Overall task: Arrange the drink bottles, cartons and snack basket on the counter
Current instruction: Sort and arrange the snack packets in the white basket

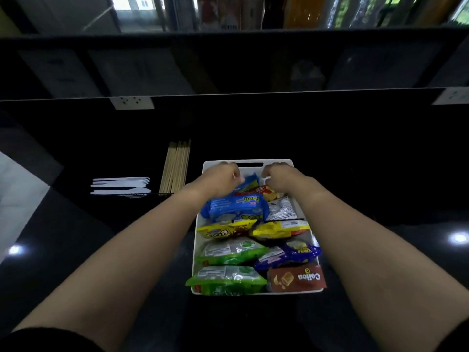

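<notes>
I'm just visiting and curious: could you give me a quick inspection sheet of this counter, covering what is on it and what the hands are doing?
Surface: glossy black counter, reflecting ceiling lights.
Job's things: white snack basket full of packets, including a brown Collon box at its near right corner. Blurred bottles or cartons stand on the ledge behind.
Clutter: bundle of wooden skewers and white plastic cutlery, left of the basket.
Grippers: left hand and right hand both curl over the basket's far rim, beside its handle slot.
Cables: nothing seen; wall socket unused.
Surroundings: dark back panel, window above.
</notes>
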`<state>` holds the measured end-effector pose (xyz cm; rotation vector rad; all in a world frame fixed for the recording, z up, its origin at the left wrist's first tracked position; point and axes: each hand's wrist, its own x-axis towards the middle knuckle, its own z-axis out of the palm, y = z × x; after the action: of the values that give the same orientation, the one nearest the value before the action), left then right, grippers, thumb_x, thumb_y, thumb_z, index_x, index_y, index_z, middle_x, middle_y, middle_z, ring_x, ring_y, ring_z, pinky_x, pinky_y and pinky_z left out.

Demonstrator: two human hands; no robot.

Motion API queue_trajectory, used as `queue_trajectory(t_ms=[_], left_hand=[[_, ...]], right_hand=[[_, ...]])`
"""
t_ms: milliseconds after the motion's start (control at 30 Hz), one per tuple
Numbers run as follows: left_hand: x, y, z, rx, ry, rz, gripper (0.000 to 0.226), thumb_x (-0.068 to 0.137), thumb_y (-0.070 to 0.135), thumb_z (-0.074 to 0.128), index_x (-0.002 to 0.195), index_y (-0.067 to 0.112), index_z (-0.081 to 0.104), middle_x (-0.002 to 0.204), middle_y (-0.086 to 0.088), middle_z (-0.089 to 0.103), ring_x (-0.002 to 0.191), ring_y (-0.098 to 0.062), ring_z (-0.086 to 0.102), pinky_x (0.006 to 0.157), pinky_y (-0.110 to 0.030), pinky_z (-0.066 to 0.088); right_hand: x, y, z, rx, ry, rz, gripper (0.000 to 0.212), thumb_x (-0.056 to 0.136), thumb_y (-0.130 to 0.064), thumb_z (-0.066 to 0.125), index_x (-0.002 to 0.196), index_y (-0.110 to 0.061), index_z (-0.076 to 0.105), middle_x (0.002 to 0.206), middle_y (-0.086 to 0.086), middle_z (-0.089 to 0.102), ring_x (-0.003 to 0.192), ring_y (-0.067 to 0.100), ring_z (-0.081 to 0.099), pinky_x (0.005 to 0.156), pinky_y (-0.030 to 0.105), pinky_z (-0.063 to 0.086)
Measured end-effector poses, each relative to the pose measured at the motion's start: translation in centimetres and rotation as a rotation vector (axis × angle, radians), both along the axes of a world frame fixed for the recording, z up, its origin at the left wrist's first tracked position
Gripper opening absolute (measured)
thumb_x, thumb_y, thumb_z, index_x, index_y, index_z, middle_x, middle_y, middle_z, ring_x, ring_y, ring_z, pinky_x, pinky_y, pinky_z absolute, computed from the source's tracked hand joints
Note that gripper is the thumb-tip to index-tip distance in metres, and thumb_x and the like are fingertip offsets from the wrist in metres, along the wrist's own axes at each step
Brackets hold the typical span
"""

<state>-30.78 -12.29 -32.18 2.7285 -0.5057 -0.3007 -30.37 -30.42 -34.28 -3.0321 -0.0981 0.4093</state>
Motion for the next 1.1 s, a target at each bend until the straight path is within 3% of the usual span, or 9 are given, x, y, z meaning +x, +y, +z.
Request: queue_trajectory(t_ms=[133,233,333,467,600,700,833,1000,1100], left_hand=[[2.5,-0.5,-3.0,0.173,0.145,0.078,0.045,0.104,0.033,0.034,0.143,0.011,0.038,0.143,-0.018,0.043,0.127,-0.033,0.046,0.102,-0.038,0.040],[3.7,-0.7,-4.7,0.253,0.293,0.069,0.048,0.105,0.038,0.026,0.135,0.006,0.045,0.133,-0.020,0.053,0.114,-0.032,0.053,0.091,-0.036,0.041],[4.4,-0.7,-5.1,0.207,0.352,0.055,0.048,0.105,0.039,0.025,0.127,0.005,0.049,0.126,-0.019,0.055,0.106,-0.030,0.052,0.081,-0.032,0.034],[5.3,-0.9,-4.9,0.171,0.437,0.017,0.037,0.105,0.033,0.031,0.121,0.005,0.050,0.125,-0.017,0.054,0.104,-0.028,0.050,0.085,-0.032,0.035],[5.3,-1.2,-4.9,0.145,0.498,0.002,0.027,0.102,0.033,0.040,0.095,0.010,0.051,0.101,-0.011,0.057,0.080,-0.019,0.049,0.070,-0.030,0.035],[5.0,-1.1,-4.2,0.091,0.599,0.020,0.041,0.100,0.040,0.044,0.094,0.005,0.064,0.096,-0.010,0.065,0.080,-0.020,0.059,0.074,-0.031,0.045],[5.0,-0.4,-3.5,0.058,0.758,0.110,0.055,0.098,0.050,0.042,0.114,0.002,0.063,0.111,-0.017,0.068,0.097,-0.029,0.065,0.097,-0.043,0.049],[5.2,0.5,-3.1,-0.029,0.881,0.172,0.053,0.097,0.050,0.044,0.113,0.003,0.061,0.110,-0.015,0.069,0.097,-0.029,0.068,0.086,-0.039,0.055],[5.1,0.9,-3.1,-0.074,0.907,0.154,0.045,0.098,0.045,0.047,0.108,0.004,0.062,0.104,-0.014,0.071,0.091,-0.028,0.069,0.076,-0.034,0.055]], right_hand=[[1.7,0.1,-2.1,-0.087,0.119,0.046,0.023,0.101,-0.018,0.042,0.118,-0.014,0.058,0.111,0.012,0.063,0.082,0.024,0.055,0.070,0.031,0.044],[3.1,-0.1,-2.9,-0.038,0.191,0.079,0.010,0.100,-0.023,0.048,0.095,-0.015,0.052,0.079,0.005,0.054,0.062,0.018,0.043,0.057,0.030,0.034],[4.1,-0.1,-3.0,0.016,0.306,0.108,0.023,0.097,-0.036,0.054,0.091,-0.015,0.048,0.066,-0.002,0.042,0.054,0.012,0.036,0.050,0.027,0.029],[5.0,-0.2,-1.9,0.027,0.574,0.068,0.049,0.090,-0.052,0.059,0.113,-0.009,0.059,0.083,0.002,0.053,0.062,0.015,0.043,0.052,0.027,0.033],[5.4,-0.3,-1.7,0.034,0.740,0.032,0.078,0.085,-0.061,0.059,0.138,-0.005,0.046,0.143,0.010,0.048,0.113,0.030,0.050,0.079,0.030,0.042],[5.4,-0.4,-1.3,0.019,0.806,0.061,0.079,0.082,-0.065,0.058,0.136,-0.008,0.049,0.142,0.009,0.049,0.126,0.030,0.049,0.099,0.037,0.041],[5.0,-0.6,-0.5,-0.001,0.739,0.104,0.075,0.079,-0.062,0.065,0.128,-0.007,0.055,0.131,0.009,0.057,0.097,0.023,0.052,0.087,0.033,0.043],[4.7,-0.1,1.3,-0.217,0.542,0.157,0.049,0.078,-0.049,0.074,0.107,-0.012,0.062,0.105,0.005,0.056,0.089,0.025,0.054,0.084,0.036,0.047],[4.9,-0.1,2.7,-0.282,0.495,0.044,0.056,0.084,-0.031,0.074,0.130,-0.005,0.055,0.117,0.010,0.058,0.103,0.029,0.057,0.090,0.036,0.049]])
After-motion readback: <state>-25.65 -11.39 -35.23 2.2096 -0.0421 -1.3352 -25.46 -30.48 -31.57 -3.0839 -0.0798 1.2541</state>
